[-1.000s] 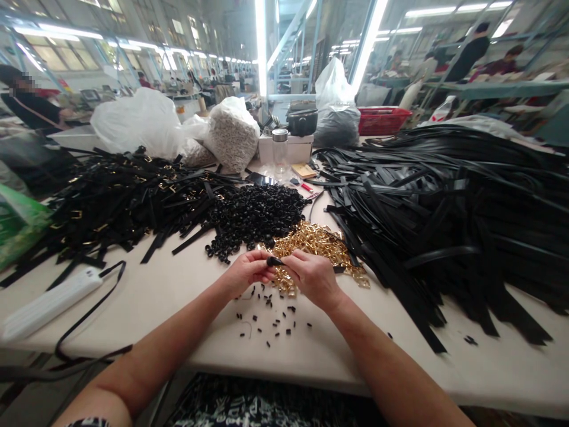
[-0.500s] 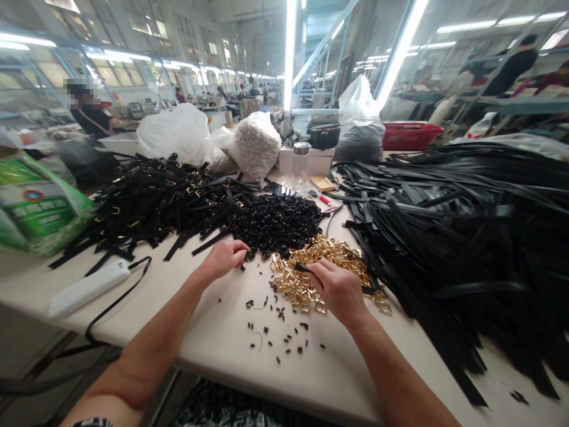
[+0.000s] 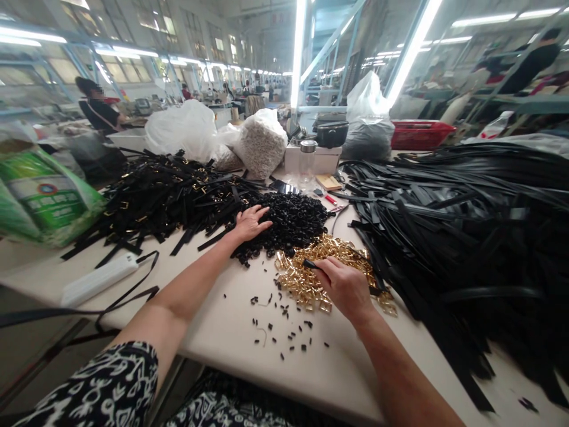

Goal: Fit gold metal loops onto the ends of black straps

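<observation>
My left hand (image 3: 252, 223) rests with spread fingers on the near left side of a heap of small black loops (image 3: 297, 218). Between the closed fingers of my right hand (image 3: 345, 287) is a black strap (image 3: 310, 264), its end poking out to the left. That hand is over a pile of gold buckles (image 3: 302, 284), just in front of the loops. To the right lies a big mass of long black straps (image 3: 427, 231). On the left are black straps with gold buckles on them (image 3: 155, 198). Small black scraps (image 3: 303, 347) are scattered nearer me.
A white power strip (image 3: 100, 280) with a black cord lies at the left edge. A green bag (image 3: 53, 196) stands behind it. Along the back are clear plastic bags (image 3: 260, 142), a glass jar (image 3: 307, 159) and a red basket (image 3: 420, 135). Other people are farther off.
My left hand has gone from pinching near the loops' front edge to lying spread on the heap, farther forward. My right hand keeps the strap over the buckles. The view has shifted slightly.
</observation>
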Available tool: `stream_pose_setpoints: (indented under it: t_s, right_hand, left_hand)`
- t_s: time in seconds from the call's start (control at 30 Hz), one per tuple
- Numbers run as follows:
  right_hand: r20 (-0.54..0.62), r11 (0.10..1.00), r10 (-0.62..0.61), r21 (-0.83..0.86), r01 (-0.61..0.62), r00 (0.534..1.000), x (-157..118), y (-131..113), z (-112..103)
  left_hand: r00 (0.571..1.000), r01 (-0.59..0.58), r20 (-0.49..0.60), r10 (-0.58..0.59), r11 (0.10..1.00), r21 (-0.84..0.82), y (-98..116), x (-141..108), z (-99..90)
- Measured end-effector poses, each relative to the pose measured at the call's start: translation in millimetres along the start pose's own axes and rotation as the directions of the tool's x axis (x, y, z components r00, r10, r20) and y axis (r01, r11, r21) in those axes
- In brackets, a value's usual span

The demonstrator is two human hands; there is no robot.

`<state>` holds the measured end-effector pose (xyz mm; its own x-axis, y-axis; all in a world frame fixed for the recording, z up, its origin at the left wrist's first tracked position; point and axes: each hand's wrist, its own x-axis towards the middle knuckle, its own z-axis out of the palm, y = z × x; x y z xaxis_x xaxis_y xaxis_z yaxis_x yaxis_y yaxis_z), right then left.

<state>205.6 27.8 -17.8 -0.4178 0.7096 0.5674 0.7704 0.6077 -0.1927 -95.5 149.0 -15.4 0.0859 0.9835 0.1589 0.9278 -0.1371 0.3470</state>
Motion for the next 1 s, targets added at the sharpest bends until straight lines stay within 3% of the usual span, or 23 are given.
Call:
stream_pose_setpoints:
  t_s: [0.13, 0.3, 0.5, 0.7, 0.8, 0.9, 1.0]
  right_hand:
    - [0.009, 1.0, 0.0, 0.027, 0.0, 1.0, 1.1, -1.2, -0.4]
    - [0.023, 0.999, -0.023, 0.049, 0.022, 0.999, 0.1, -4.9, 2.5]
    - [0.033, 0.999, -0.015, 0.033, 0.014, 0.999, -1.1, -4.8, 4.5]
    - [0.029, 0.999, -0.023, 0.032, 0.022, 0.999, -1.6, -4.6, 4.9]
    - [0.028, 0.999, -0.023, 0.027, 0.023, 0.999, -1.5, -4.5, 5.1]
    - [0.026, 1.0, -0.016, 0.023, 0.015, 1.0, -1.4, -4.7, 5.5]
    - [0.033, 1.0, -0.014, 0.023, 0.013, 0.999, -1.5, -4.5, 5.9]
  left_hand:
    - [0.99, -0.143, 0.016, 0.144, 0.989, -0.048, 3.3, -13.2, 8.6]
    - [0.924, -0.341, 0.107, 0.368, 0.916, -0.21, 0.1, -58.8, -2.9]
    - [0.882, -0.414, 0.125, 0.454, 0.874, -0.257, 3.2, -114.6, -14.1]
    - [0.843, -0.453, 0.171, 0.509, 0.845, -0.285, -6.4, -140.4, -25.8]
    - [0.874, -0.418, 0.133, 0.467, 0.863, -0.286, -22.2, -139.1, -35.7]
    - [0.958, -0.27, 0.016, 0.285, 0.925, -0.268, -43.3, -130.3, -40.6]
    - [0.995, -0.1, 0.002, 0.103, 0.963, -0.252, -60.3, -122.1, -35.9]
